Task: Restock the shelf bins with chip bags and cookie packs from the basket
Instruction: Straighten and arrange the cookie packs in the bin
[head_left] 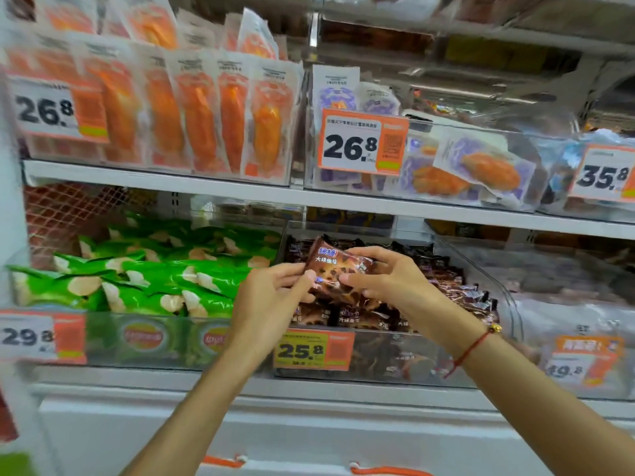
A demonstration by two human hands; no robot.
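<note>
A brown cookie pack [338, 269] with chocolate-chip print is held above the clear middle bin [385, 359] on the lower shelf. My left hand [271, 297] pinches its left edge and my right hand [385, 276] grips its right side. The bin below holds several more brown cookie packs [457, 290]. To the left, a clear bin [103, 338] is filled with green chip bags [154, 276]. The basket shows only as orange handles [378, 470] at the bottom edge.
The upper shelf carries bins of orange snack packs [192, 115] and purple packs [474, 166]. Price tags [314, 350] hang on the bin fronts. A bin with pale bags [570, 317] stands to the right. A white shelf front [275, 424] lies below.
</note>
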